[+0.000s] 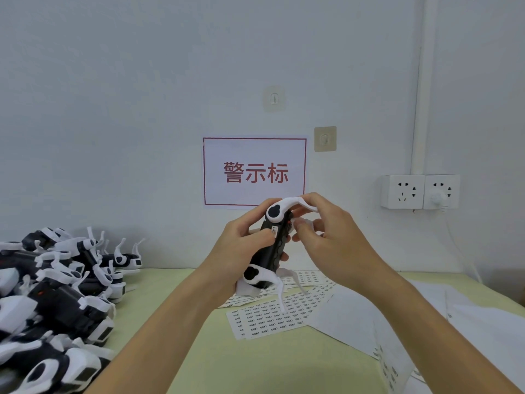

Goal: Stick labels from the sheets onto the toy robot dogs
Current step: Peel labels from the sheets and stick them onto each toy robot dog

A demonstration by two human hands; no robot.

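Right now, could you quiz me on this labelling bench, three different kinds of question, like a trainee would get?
1. True or false: the toy robot dog being worked on lies flat on the table.
2. Which hand grips the dog's body: A) left hand B) right hand?
3. Fill in: the pile of toy dogs lies on the person's ____ side, the label sheets in the middle.

Key: 1 false, it is held up; 2 A; 3 left.

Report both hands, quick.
Left hand: grips the toy dog.
Right hand: fingers curled at the dog's upper end; a label cannot be told.
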